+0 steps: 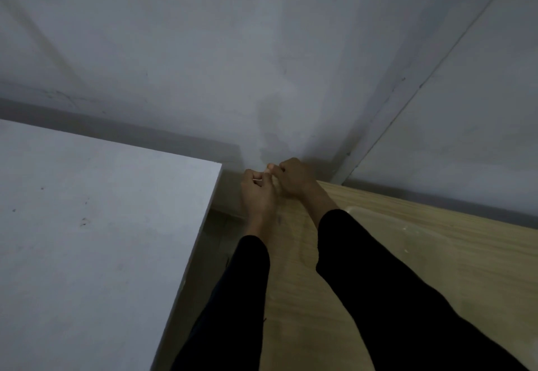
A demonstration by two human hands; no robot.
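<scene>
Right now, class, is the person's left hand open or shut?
Shut: the left hand pinches a thin white thing, fingers curled; what thing, cannot tell.

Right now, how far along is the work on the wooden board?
Done: nothing visibly finished on the wooden board. In hand: left hand and right hand both pinch a small pale piece by the wall, too blurred to identify. Left: apparently everything after.
</scene>
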